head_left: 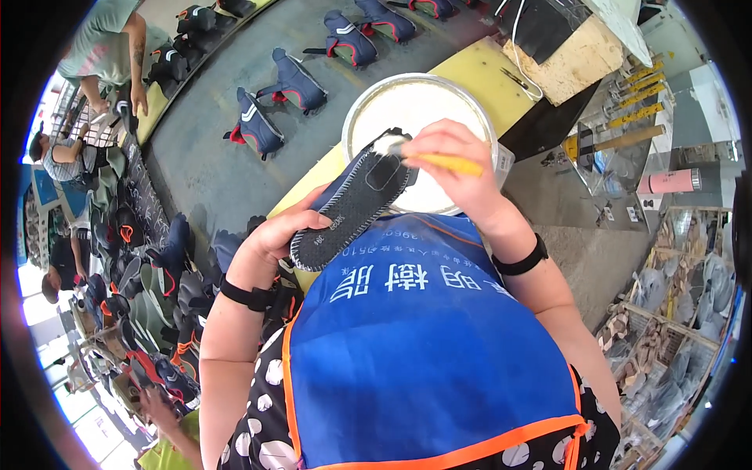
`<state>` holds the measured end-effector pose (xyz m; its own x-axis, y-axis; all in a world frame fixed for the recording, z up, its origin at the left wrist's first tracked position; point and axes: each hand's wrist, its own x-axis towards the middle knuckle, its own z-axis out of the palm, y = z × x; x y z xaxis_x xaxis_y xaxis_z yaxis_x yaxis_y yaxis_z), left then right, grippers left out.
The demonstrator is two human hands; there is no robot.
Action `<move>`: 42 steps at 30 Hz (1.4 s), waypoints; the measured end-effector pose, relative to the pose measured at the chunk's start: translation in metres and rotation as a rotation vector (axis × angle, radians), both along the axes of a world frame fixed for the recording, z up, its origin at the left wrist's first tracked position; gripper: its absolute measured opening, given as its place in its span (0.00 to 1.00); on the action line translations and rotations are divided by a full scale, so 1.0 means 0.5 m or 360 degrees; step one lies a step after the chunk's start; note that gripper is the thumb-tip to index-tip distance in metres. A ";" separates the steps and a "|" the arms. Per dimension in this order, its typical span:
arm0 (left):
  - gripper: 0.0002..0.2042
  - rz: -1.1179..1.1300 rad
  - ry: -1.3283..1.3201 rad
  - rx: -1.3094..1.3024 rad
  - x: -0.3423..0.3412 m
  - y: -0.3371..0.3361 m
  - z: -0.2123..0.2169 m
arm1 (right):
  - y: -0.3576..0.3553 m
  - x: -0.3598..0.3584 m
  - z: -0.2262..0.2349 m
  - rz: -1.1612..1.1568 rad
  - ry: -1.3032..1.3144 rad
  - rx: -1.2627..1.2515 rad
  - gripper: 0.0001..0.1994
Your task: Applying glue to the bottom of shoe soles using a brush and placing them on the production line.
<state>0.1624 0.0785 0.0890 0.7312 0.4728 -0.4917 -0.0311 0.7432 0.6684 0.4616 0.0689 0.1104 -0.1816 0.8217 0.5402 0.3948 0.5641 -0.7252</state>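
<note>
My left hand (283,232) grips a dark shoe upper (345,210) by one end, with its black, stitched-edge underside turned up. In my right hand (462,157) is a brush (448,163) with a yellow handle. Its bristles touch the far end of the underside, where a patch of white paste (386,144) lies. Behind and beneath that end stands a round metal basin (492,125) holding the same white stuff. The fingers of my left hand under the shoe are partly hidden.
Several navy shoe uppers (296,82) with red trim lie on the grey belt (211,110). Yellow board (489,74) lines the bench. A co-worker (110,43) stands across the belt; more people and shoe racks are at left. A pink bottle (670,182) is at right.
</note>
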 end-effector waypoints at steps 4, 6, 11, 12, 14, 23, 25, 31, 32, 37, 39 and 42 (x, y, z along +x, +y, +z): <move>0.38 -0.0043 0.0053 -0.0062 0.007 0.008 0.003 | -0.001 -0.018 0.000 0.0200 -0.0154 0.0123 0.08; 0.38 -0.0032 0.0037 -0.0114 0.006 0.007 -0.002 | 0.009 -0.006 -0.019 0.0143 -0.0182 0.0138 0.07; 0.37 0.0095 -0.0123 -0.0318 -0.005 -0.012 -0.020 | 0.024 0.049 -0.072 -0.0112 -0.0231 0.0020 0.06; 0.37 0.0101 -0.0122 -0.0314 -0.008 -0.015 -0.022 | 0.022 0.048 -0.075 -0.0195 -0.0096 -0.0078 0.06; 0.37 0.0158 -0.0190 -0.0447 -0.014 -0.017 -0.026 | 0.012 0.043 -0.070 -0.0231 0.0099 -0.0177 0.08; 0.40 0.0135 -0.0087 -0.0286 -0.003 -0.022 0.010 | 0.025 0.034 -0.080 -0.0350 0.0130 -0.0211 0.05; 0.41 0.0100 -0.0119 -0.0201 -0.007 -0.021 -0.002 | 0.019 0.034 -0.059 -0.0624 -0.0032 -0.0516 0.04; 0.43 0.0016 0.0000 0.0142 -0.004 -0.012 0.004 | 0.026 -0.012 -0.071 -0.0472 0.0462 -0.0329 0.07; 0.44 0.0001 0.0031 0.0184 -0.002 -0.012 0.009 | 0.025 -0.005 -0.077 -0.0601 0.0297 -0.0357 0.07; 0.46 0.0081 -0.0012 0.0325 -0.009 -0.022 -0.006 | 0.024 0.004 -0.043 -0.0773 0.0092 -0.0386 0.08; 0.46 0.0140 -0.0058 0.0408 -0.008 -0.023 -0.010 | 0.030 -0.014 -0.041 -0.0707 0.0210 -0.0318 0.09; 0.45 0.0254 -0.0052 0.0377 -0.004 -0.030 -0.019 | 0.018 -0.035 -0.039 -0.0688 0.0253 -0.0283 0.09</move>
